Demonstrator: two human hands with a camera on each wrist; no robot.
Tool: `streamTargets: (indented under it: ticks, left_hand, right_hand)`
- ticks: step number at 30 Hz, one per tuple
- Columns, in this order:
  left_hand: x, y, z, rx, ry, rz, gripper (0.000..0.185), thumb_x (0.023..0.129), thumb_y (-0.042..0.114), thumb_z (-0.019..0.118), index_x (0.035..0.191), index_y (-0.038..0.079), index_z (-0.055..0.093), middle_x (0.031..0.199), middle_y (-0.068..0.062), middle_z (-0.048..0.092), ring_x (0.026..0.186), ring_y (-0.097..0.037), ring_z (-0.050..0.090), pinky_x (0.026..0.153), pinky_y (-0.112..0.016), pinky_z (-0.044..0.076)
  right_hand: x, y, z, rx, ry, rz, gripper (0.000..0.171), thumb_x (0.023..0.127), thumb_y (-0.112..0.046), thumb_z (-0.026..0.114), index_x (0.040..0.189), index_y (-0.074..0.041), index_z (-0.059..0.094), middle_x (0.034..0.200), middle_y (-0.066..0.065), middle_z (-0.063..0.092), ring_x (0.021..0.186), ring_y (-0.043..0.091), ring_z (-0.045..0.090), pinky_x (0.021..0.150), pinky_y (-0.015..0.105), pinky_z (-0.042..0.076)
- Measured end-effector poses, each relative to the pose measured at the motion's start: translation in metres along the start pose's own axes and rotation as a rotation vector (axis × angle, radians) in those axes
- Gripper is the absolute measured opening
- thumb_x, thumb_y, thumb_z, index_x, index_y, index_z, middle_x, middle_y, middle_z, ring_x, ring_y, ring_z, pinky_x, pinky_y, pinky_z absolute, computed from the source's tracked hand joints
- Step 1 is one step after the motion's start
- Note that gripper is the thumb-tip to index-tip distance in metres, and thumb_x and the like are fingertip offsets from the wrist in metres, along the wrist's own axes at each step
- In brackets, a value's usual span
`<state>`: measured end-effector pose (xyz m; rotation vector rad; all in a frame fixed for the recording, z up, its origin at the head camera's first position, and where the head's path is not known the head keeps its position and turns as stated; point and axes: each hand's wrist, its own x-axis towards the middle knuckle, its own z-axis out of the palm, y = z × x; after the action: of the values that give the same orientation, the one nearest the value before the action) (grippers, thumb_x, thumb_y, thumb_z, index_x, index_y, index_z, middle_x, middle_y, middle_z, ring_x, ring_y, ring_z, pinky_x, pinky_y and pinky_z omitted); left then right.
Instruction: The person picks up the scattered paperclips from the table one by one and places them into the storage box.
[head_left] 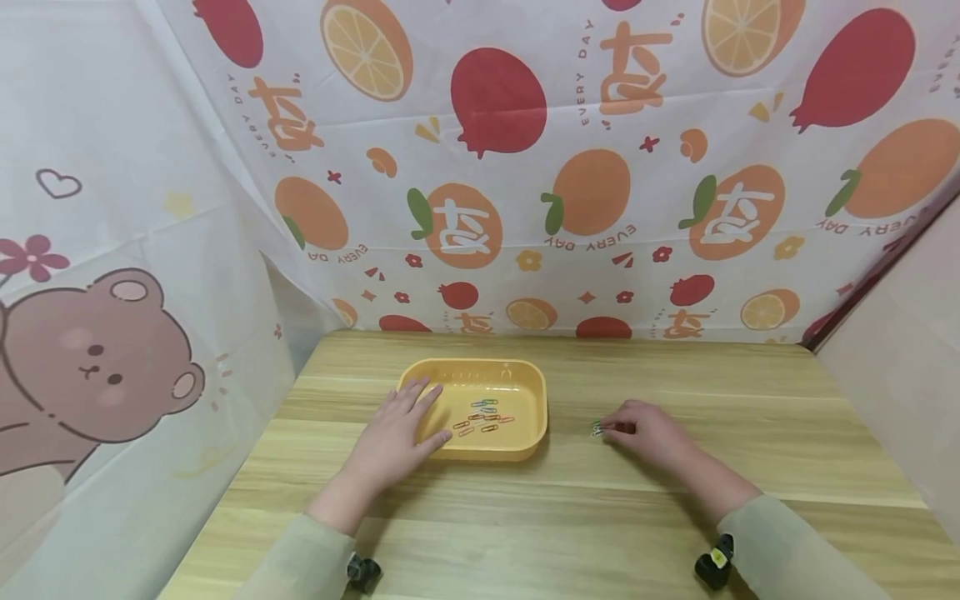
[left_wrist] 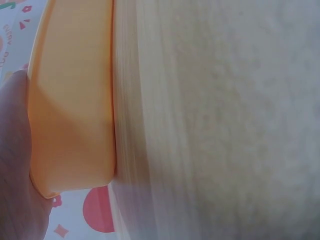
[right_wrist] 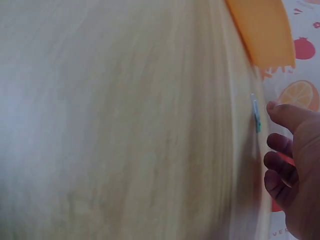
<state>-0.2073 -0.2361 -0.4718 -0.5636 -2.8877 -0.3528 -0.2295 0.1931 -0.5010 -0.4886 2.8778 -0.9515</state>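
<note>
A yellow tray (head_left: 528,454) stands on the table with several coloured paper clips (head_left: 489,429) scattered inside it. My left hand (head_left: 397,433) rests on the tray's left side with its fingers spread, the thumb reaching over the near rim. In the left wrist view part of that hand (left_wrist: 17,165) lies along the tray wall (left_wrist: 75,110). Right of the tray, my right hand (head_left: 652,433) is beside a small group of paper clips (head_left: 597,429), white and green. Its thumb (right_wrist: 280,112) is extended and the other visible fingers are bent; the right wrist view shows these clips (right_wrist: 256,115) on the tabletop, just off the thumb tip.
The wooden table (head_left: 495,525) runs back to a fruit-printed cloth (head_left: 510,233). A bear-printed cloth (head_left: 105,358) hangs at the left and a pale panel (head_left: 900,350) stands at the right. Black wrist cameras (head_left: 363,573) sit at both sleeves.
</note>
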Motion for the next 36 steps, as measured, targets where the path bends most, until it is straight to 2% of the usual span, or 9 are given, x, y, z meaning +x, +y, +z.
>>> streamTargets:
  ticks: [5, 11, 15, 20, 26, 36]
  left_hand:
    - [0.0001, 0.0001, -0.0001, -0.003, -0.002, -0.003, 0.077, 0.093, 0.062, 0.055, 0.154, 0.018, 0.037, 0.161, -0.01, 0.028, 0.148, -0.031, 0.024, 0.121, -0.053, 0.014]
    - [-0.0004, -0.0021, 0.0019, 0.006, 0.0, 0.004, 0.078, 0.093, 0.064, 0.053, 0.155, 0.018, 0.037, 0.161, -0.01, 0.028, 0.148, -0.031, 0.024, 0.121, -0.054, 0.016]
    - [0.0008, -0.0031, 0.0037, 0.016, -0.02, -0.003, 0.078, 0.094, 0.063, 0.053, 0.156, 0.019, 0.034, 0.162, -0.009, 0.026, 0.149, -0.029, 0.021, 0.122, -0.052, 0.014]
    - [0.0018, -0.0023, 0.003, 0.003, -0.023, -0.006, 0.078, 0.093, 0.061, 0.056, 0.155, 0.018, 0.035, 0.162, -0.009, 0.027, 0.149, -0.03, 0.021, 0.122, -0.051, 0.011]
    - [0.0028, -0.0011, 0.002, 0.003, -0.017, -0.002, 0.078, 0.093, 0.057, 0.06, 0.155, 0.018, 0.036, 0.161, -0.011, 0.028, 0.149, -0.032, 0.022, 0.121, -0.054, 0.013]
    - [0.0015, -0.0026, 0.0011, -0.003, -0.02, 0.004, 0.079, 0.094, 0.064, 0.052, 0.156, 0.018, 0.034, 0.162, -0.01, 0.027, 0.149, -0.031, 0.021, 0.122, -0.052, 0.012]
  right_hand:
    - [0.002, 0.002, 0.004, -0.096, 0.012, -0.057, 0.017, 0.09, -0.033, 0.074, 0.106, -0.026, 0.077, 0.088, -0.018, 0.06, 0.077, 0.003, 0.054, 0.069, 0.028, 0.049]
    - [0.0039, 0.0031, 0.0077, -0.145, 0.017, -0.116, 0.019, 0.091, -0.031, 0.073, 0.108, -0.025, 0.077, 0.088, -0.018, 0.059, 0.075, 0.003, 0.052, 0.066, 0.026, 0.047]
    - [0.0046, 0.0046, 0.0082, -0.172, 0.023, -0.137, 0.018, 0.091, -0.031, 0.073, 0.108, -0.025, 0.078, 0.089, -0.018, 0.059, 0.074, 0.002, 0.051, 0.066, 0.026, 0.047]
    - [0.0057, 0.007, 0.0093, -0.174, 0.037, -0.144, 0.013, 0.091, -0.029, 0.074, 0.102, -0.026, 0.078, 0.09, -0.017, 0.059, 0.077, 0.002, 0.054, 0.068, 0.027, 0.049]
    - [0.0067, 0.0078, 0.0094, -0.175, 0.049, -0.146, 0.009, 0.091, -0.027, 0.074, 0.098, -0.027, 0.078, 0.091, -0.016, 0.06, 0.077, 0.003, 0.054, 0.068, 0.028, 0.049]
    - [0.0082, 0.0106, 0.01, -0.103, 0.022, -0.12, 0.009, 0.092, -0.026, 0.072, 0.099, -0.027, 0.078, 0.092, -0.015, 0.062, 0.083, 0.005, 0.057, 0.076, 0.034, 0.051]
